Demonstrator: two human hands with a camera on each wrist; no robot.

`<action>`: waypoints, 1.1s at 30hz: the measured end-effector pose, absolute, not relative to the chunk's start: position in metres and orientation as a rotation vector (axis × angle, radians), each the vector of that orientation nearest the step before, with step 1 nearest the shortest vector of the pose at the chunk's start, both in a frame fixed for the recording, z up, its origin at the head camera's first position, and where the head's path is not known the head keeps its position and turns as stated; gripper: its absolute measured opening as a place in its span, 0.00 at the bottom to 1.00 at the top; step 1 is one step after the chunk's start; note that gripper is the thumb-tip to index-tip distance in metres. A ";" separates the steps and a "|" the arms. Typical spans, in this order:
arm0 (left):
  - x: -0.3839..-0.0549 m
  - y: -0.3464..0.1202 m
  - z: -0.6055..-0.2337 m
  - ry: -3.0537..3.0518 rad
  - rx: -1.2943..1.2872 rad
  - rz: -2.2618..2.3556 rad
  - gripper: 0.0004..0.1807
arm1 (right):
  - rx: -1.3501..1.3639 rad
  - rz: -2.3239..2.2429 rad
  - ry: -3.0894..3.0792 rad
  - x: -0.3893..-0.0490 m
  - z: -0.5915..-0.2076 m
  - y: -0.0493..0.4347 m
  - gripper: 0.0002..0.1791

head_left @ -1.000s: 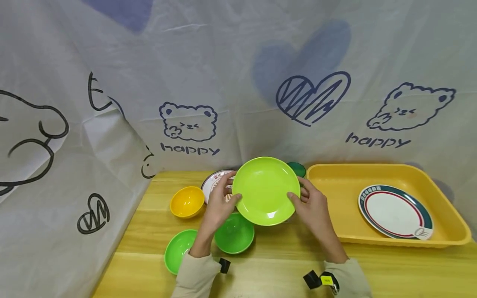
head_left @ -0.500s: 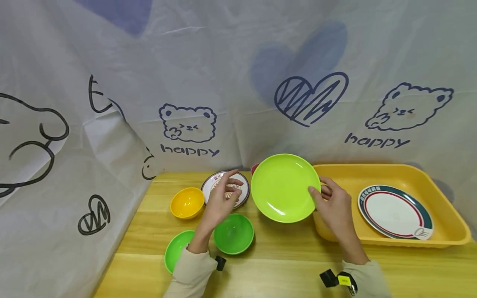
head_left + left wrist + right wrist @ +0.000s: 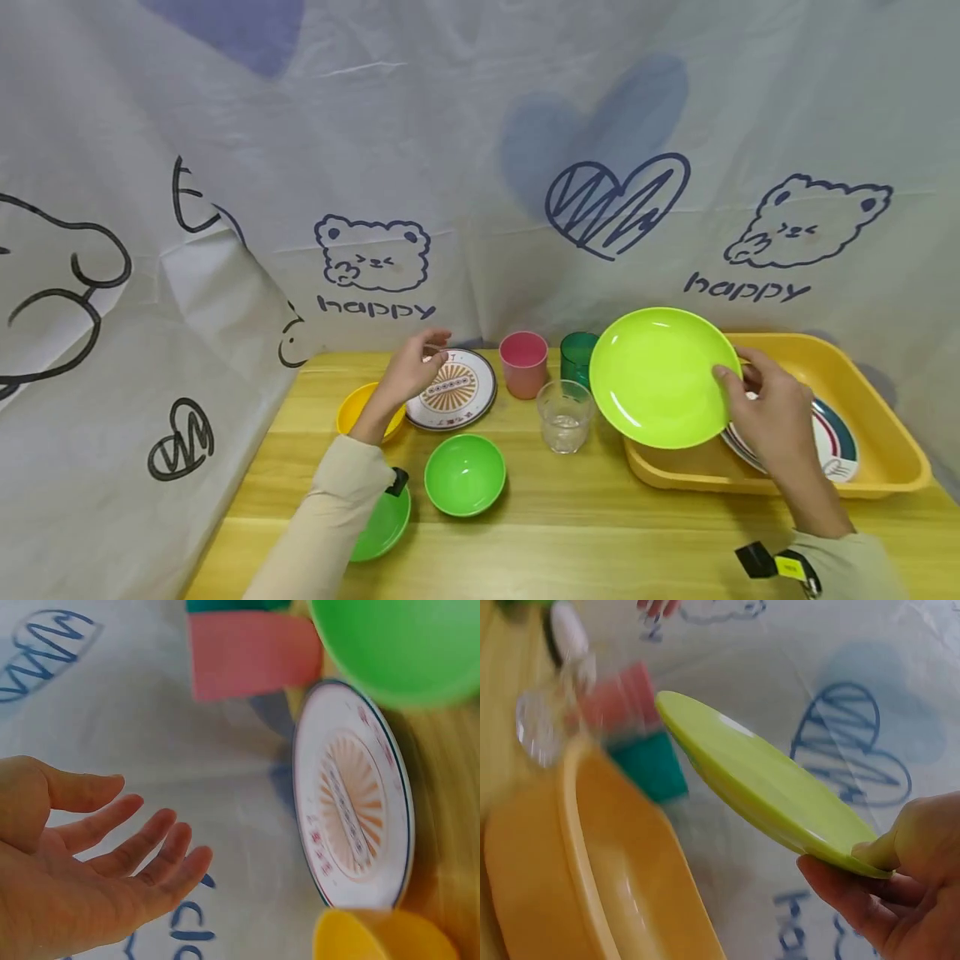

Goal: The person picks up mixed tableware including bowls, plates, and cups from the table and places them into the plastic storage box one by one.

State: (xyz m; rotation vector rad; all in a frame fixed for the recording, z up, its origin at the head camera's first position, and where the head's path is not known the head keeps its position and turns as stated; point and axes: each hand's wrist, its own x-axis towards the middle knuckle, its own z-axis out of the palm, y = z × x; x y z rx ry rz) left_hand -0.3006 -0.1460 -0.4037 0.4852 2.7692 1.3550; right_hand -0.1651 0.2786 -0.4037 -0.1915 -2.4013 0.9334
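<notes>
Probably light, stiff and slick, the lime plate point(image 3: 665, 377), raised at the 9 o'clock end of the tray point(image 3: 678, 477), suits the 3 o'clock rim pinch of the right hand point(image 3: 776, 417), the left hand point(image 3: 409, 367) being relaxed, empty.

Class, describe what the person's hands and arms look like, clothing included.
The left hand and right hand are bare. The left sleeve and right sleeve are beige. Beside each is a small black block; the right side also has a yellow label.
</notes>
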 end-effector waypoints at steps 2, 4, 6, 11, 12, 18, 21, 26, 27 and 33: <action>-0.310 -0.152 -0.407 2.786 0.459 1.299 0.22 | -0.194 0.892 -2.419 -0.163 -0.405 0.296 0.22; -0.319 -0.156 -0.409 2.801 0.437 1.237 0.23 | -0.187 0.841 -2.439 -0.160 -0.405 0.314 0.21; -0.327 -0.159 -0.411 2.809 0.404 1.175 0.24 | -0.185 0.784 -2.457 -0.158 -0.407 0.331 0.21; -0.345 -0.161 -0.414 2.792 0.287 1.027 0.25 | -0.268 0.669 -2.567 -0.154 -0.413 0.368 0.24; -0.349 -0.161 -0.416 2.788 0.269 1.000 0.25 | -0.293 0.647 -2.596 -0.153 -0.414 0.374 0.24; -0.364 -0.169 -0.429 2.767 0.163 0.924 0.26 | -0.276 0.531 -2.650 -0.154 -0.424 0.403 0.20; -0.366 -0.170 -0.434 2.766 0.140 0.840 0.27 | -0.273 0.494 -2.678 -0.157 -0.428 0.410 0.19; -0.372 -0.172 -0.446 2.731 0.134 0.787 0.29 | -0.273 0.460 -2.751 -0.167 -0.435 0.423 0.19; -0.372 -0.172 -0.446 2.719 0.121 0.788 0.30 | -0.274 0.465 -2.768 -0.170 -0.436 0.425 0.20; -0.374 -0.168 -0.449 2.706 0.065 0.618 0.25 | -0.252 0.494 -2.832 -0.175 -0.449 0.441 0.20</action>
